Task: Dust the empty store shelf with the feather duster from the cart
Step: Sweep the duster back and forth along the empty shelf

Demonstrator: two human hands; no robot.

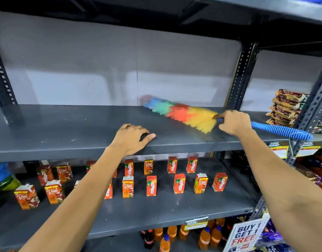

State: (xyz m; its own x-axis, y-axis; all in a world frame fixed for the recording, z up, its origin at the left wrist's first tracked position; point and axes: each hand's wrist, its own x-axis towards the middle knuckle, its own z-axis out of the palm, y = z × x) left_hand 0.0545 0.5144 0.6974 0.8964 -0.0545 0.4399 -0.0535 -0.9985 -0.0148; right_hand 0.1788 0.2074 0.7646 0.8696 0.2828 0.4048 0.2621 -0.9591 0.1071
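The empty grey shelf runs across the middle of the head view, with a pale back wall behind it. My right hand grips the feather duster by its ribbed blue handle, which sticks out to the right. The duster's blurred head, coloured blue, green, red and yellow, lies on the right half of the shelf and points left toward the back. My left hand rests flat on the shelf's front edge, fingers spread, holding nothing.
Below, a shelf holds several orange juice cartons. Bottles stand on the lowest level beside a "Buy 1 Get 1 Free" sign. Stacked snack packets fill the bay to the right, past a perforated upright.
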